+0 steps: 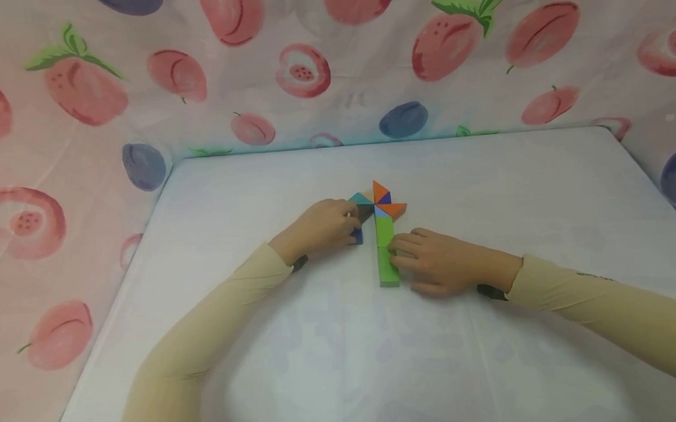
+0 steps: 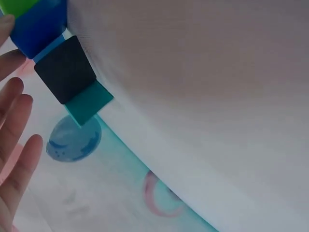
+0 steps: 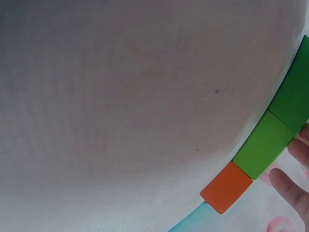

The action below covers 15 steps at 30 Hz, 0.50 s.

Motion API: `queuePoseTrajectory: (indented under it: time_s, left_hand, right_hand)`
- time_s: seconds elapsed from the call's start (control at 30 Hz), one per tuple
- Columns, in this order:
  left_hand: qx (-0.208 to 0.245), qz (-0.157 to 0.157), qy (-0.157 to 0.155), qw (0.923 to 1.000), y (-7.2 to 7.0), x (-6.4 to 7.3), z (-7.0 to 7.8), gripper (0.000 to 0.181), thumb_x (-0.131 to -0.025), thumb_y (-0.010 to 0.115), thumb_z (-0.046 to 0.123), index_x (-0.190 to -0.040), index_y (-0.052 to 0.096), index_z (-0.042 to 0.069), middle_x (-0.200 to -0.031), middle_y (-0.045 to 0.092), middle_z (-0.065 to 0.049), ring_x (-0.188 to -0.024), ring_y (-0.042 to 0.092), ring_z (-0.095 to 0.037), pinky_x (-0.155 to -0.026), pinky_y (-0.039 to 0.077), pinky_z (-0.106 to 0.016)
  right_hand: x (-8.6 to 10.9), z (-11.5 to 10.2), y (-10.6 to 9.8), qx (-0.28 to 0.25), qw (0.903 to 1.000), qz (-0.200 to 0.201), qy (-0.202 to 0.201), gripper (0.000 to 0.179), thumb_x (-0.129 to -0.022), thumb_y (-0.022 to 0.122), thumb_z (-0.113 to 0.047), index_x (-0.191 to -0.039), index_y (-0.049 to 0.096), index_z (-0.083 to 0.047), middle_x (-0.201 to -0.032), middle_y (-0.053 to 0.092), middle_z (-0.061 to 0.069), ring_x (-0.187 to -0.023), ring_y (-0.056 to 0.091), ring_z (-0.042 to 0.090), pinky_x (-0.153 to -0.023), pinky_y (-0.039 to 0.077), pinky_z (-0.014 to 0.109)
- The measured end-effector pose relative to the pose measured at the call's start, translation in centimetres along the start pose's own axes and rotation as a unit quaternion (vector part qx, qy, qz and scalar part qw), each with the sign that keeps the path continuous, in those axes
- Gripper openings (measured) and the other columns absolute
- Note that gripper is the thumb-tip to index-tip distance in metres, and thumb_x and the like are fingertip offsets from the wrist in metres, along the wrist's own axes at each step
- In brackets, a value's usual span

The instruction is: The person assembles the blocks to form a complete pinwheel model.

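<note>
Colourful blocks lie on the white table as a pinwheel on a straight stem. A blue block (image 1: 357, 236) sits left of the stem. My left hand (image 1: 330, 225) pinches this blue block (image 2: 41, 29) between thumb and index finger; the other fingers are spread beside a black block (image 2: 67, 70) and a teal block (image 2: 89, 102). Two green blocks, the upper (image 1: 384, 230) and the lower (image 1: 387, 268), form the stem. With relaxed fingers, my right hand (image 1: 443, 260) touches the stem's right side. Orange triangles, top (image 1: 380, 193) and right (image 1: 392, 210), belong to the pinwheel.
The white tabletop (image 1: 343, 360) stretches around the blocks on every side. Behind it hangs a fruit-print cloth (image 1: 355, 61), which also covers the left and right sides.
</note>
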<state>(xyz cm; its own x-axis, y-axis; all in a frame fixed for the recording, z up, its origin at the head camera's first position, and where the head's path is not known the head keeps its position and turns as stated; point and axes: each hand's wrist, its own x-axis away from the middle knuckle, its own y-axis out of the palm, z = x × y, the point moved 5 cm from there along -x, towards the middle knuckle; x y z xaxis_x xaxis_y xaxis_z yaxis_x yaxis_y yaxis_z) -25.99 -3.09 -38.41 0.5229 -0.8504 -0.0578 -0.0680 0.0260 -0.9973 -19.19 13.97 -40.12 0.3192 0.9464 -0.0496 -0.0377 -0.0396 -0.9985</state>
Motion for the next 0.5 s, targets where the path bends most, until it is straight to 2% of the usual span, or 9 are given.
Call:
queuePoseTrajectory:
  time_s: [0.1,0.3,0.5]
  left_hand:
    - [0.001,-0.005,-0.001,1.0000,-0.2,0.9,-0.3,0.022,-0.082,0.072,0.026,-0.100,0.073,0.014,-0.104,0.066,-0.004,-0.092,0.063,-0.018,-0.084,0.052,-0.031]
    - [0.005,-0.048,-0.027,0.9985,0.4,2.0,-1.2,0.021,-0.083,0.071,0.027,-0.099,0.072,0.015,-0.102,0.067,-0.003,-0.093,0.062,-0.018,-0.086,0.050,-0.032]
    - [0.023,-0.049,-0.035,0.9980,1.2,1.9,-1.0,0.039,-0.082,0.069,0.039,-0.113,0.065,0.016,-0.103,0.065,-0.001,-0.093,0.060,-0.017,-0.088,0.048,-0.034]
  right_hand:
    - [0.0,0.0,0.1,0.001,1.0000,-0.005,0.003,0.045,-0.086,0.059,-0.036,-0.123,0.051,-0.011,-0.126,0.055,0.009,-0.120,0.048,0.025,-0.095,0.045,0.044]
    - [-0.1,0.0,-0.1,-0.006,0.9999,-0.007,0.006,0.046,-0.086,0.060,-0.035,-0.123,0.051,-0.010,-0.126,0.055,0.009,-0.120,0.048,0.026,-0.095,0.045,0.045]
    - [-0.1,0.0,0.1,-0.005,0.9999,-0.012,0.008,0.045,-0.087,0.058,-0.036,-0.123,0.051,-0.011,-0.127,0.054,0.009,-0.120,0.048,0.026,-0.096,0.044,0.044]
